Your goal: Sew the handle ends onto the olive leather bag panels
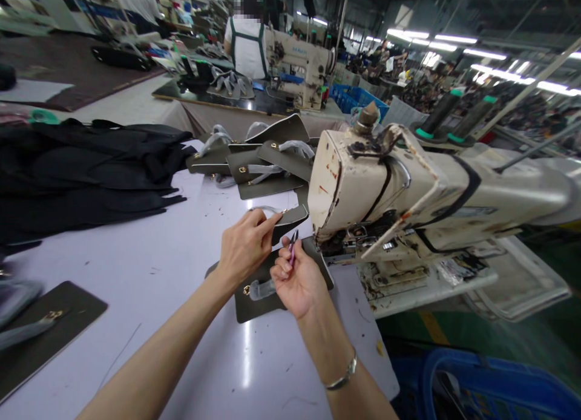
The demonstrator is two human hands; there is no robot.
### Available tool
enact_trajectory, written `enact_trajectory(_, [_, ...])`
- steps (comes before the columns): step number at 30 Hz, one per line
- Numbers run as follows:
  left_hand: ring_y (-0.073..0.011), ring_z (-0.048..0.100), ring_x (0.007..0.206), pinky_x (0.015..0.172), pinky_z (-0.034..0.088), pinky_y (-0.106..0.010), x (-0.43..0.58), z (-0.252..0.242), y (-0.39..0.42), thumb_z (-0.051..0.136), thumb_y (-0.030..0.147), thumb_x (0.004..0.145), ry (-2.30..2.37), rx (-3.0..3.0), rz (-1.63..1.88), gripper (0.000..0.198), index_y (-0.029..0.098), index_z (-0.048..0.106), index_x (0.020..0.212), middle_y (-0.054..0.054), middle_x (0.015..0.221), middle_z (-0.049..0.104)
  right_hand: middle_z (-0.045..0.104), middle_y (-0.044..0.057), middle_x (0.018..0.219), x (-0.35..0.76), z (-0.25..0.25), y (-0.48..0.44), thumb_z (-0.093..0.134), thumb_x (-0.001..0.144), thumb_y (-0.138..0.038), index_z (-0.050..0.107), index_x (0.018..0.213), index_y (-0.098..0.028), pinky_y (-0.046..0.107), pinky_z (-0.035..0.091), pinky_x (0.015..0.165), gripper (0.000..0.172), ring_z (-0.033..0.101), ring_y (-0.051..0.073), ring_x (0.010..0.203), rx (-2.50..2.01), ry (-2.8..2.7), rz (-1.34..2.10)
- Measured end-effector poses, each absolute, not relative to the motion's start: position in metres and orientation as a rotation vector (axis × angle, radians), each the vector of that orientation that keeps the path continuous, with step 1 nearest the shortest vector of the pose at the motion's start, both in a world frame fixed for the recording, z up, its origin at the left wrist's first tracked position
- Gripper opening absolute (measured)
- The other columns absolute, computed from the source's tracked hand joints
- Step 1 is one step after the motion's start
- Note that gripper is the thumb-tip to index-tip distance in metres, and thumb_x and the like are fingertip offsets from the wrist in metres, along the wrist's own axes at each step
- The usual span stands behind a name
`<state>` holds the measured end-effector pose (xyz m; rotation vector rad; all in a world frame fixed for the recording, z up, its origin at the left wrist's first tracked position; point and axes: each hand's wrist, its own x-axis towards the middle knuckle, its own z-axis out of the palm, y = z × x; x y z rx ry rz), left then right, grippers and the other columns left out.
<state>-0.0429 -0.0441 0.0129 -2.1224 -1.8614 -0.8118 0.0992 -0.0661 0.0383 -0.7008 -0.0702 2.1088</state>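
Near the middle of the white table, my left hand pinches the edge of a grey-green panel and holds it up at a tilt. Just right of and below it, my right hand is closed, palm up, around small thread snips whose dark tips point upward. Under my right hand another grey-green panel lies on the table, with a gold-coloured fitting and a plastic-wrapped strap. The head of a worn sewing machine stands immediately right of both hands.
Several similar panels are piled beyond my hands. Black pieces cover the table's far left, and one more panel lies at the near left. A blue basket stands at the lower right. A person in a white top is ahead.
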Motion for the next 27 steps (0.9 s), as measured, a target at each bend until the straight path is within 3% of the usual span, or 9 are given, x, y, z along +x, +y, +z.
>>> enact_trajectory(4, [-0.0204, 0.06, 0.079, 0.059, 0.035, -0.031, -0.045, 0.011, -0.044, 0.051, 0.025, 0.102, -1.834, -2.108, -0.81, 0.035, 0.027, 0.074, 0.129, -0.006, 0.088, 0.067, 0.044, -0.006, 0.061, 0.1, 0.041, -0.071, 0.034, 0.114, -0.03, 0.064, 0.089, -0.013, 0.016, 0.027, 0.042, 0.043, 0.033, 0.004, 0.042, -0.7, 0.101, 2.083])
enact_trajectory(9, [-0.0204, 0.061, 0.08, 0.058, 0.033, -0.031, -0.048, 0.01, -0.042, 0.052, 0.025, 0.102, -1.823, -2.081, -0.823, 0.035, 0.027, 0.074, 0.128, -0.006, 0.088, 0.067, 0.05, -0.003, 0.066, 0.101, 0.044, -0.08, 0.03, 0.114, -0.036, 0.067, 0.099, -0.01, 0.016, 0.033, 0.046, 0.047, 0.039, 0.004, 0.045, -0.615, 0.137, 2.158])
enact_trajectory(19, [-0.0204, 0.061, 0.079, 0.058, 0.034, -0.032, -0.061, 0.02, -0.035, 0.052, 0.026, 0.102, -1.788, -2.033, -0.789, 0.034, 0.028, 0.075, 0.126, -0.005, 0.087, 0.065, 0.045, -0.006, 0.061, 0.098, 0.039, -0.068, 0.036, 0.113, -0.027, 0.063, 0.09, -0.013, 0.017, 0.027, 0.044, 0.039, 0.033, 0.005, 0.044, -0.649, 0.087, 2.077])
enact_trajectory(22, [-0.0227, 0.064, 0.088, 0.062, 0.037, -0.032, -0.075, 0.05, 0.002, 0.05, 0.021, 0.1, -1.747, -1.875, -0.804, 0.039, 0.03, 0.073, 0.131, -0.007, 0.096, 0.066, 0.048, -0.005, 0.064, 0.102, 0.036, -0.081, 0.048, 0.11, -0.033, 0.067, 0.097, -0.012, 0.016, 0.026, 0.045, 0.031, 0.032, 0.004, 0.046, -0.618, -0.004, 2.128])
enact_trajectory(24, [-0.0252, 0.064, 0.098, 0.071, 0.041, -0.034, -0.082, 0.075, 0.036, 0.046, 0.017, 0.1, -1.702, -1.775, -0.806, 0.047, 0.031, 0.067, 0.14, -0.01, 0.107, 0.067, 0.051, -0.005, 0.066, 0.104, 0.034, -0.089, 0.067, 0.1, -0.039, 0.07, 0.104, -0.011, 0.016, 0.025, 0.047, 0.028, 0.031, 0.003, 0.048, -0.582, -0.108, 2.174])
enact_trajectory(27, [-0.0283, 0.062, 0.111, 0.081, 0.046, -0.038, -0.085, 0.096, 0.08, 0.045, 0.016, 0.1, -1.668, -1.832, -0.713, 0.054, 0.033, 0.056, 0.15, -0.011, 0.129, 0.067, 0.051, -0.005, 0.068, 0.11, 0.035, -0.102, 0.084, 0.083, -0.047, 0.073, 0.108, -0.011, 0.018, 0.022, 0.049, 0.044, 0.029, 0.003, 0.049, -0.577, -0.287, 2.178])
